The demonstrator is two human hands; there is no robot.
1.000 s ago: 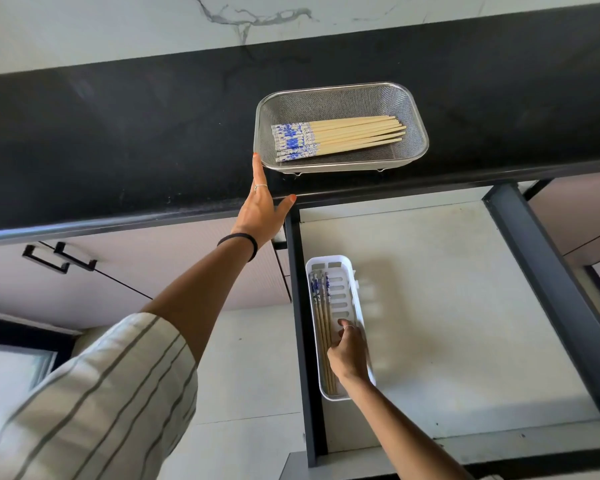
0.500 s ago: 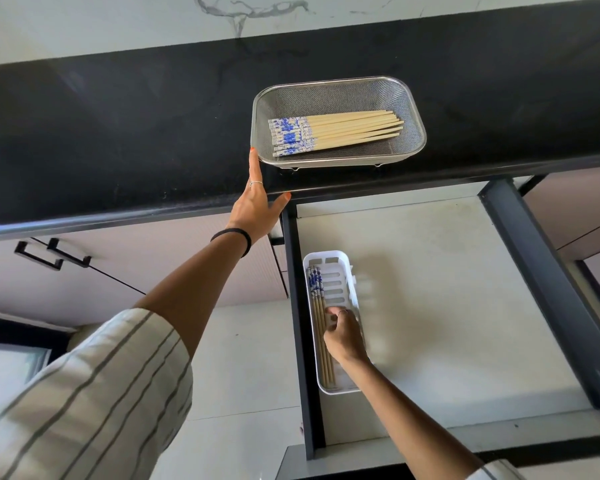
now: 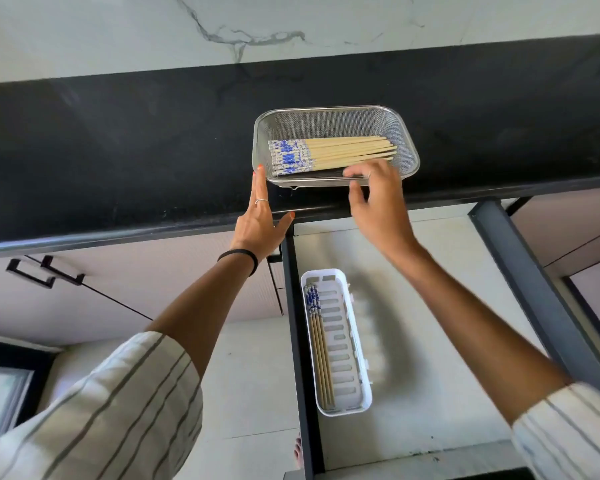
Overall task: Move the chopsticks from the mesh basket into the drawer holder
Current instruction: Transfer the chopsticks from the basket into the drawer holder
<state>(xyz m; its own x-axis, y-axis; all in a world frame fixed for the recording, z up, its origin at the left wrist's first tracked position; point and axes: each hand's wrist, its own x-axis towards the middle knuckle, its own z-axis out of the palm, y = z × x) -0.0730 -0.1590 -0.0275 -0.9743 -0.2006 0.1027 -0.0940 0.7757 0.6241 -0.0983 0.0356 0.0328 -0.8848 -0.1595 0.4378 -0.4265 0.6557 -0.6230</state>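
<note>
Fingers loose and a bit spread on the right hand point(image 3: 374, 195), holding nothing, hovering at the near rim of the mesh basket point(image 3: 406, 140) (blurry, so exact finger pose is a guess). Left hand point(image 3: 262, 216) lies flat and open on the black table point(image 3: 118, 150), fingertip at the basket's left corner, probably steadying it. Chopsticks point(image 3: 329, 155) lie bundled inside the basket, blue ends toward its left. My take: pinch a few mid-shaft, keep them parallel, lift clear of the rim. Below the basket, the white holder point(image 3: 359, 341) in the open drawer point(image 3: 447, 341) already has some along its left side, so lay new ones alongside, same direction.
</note>
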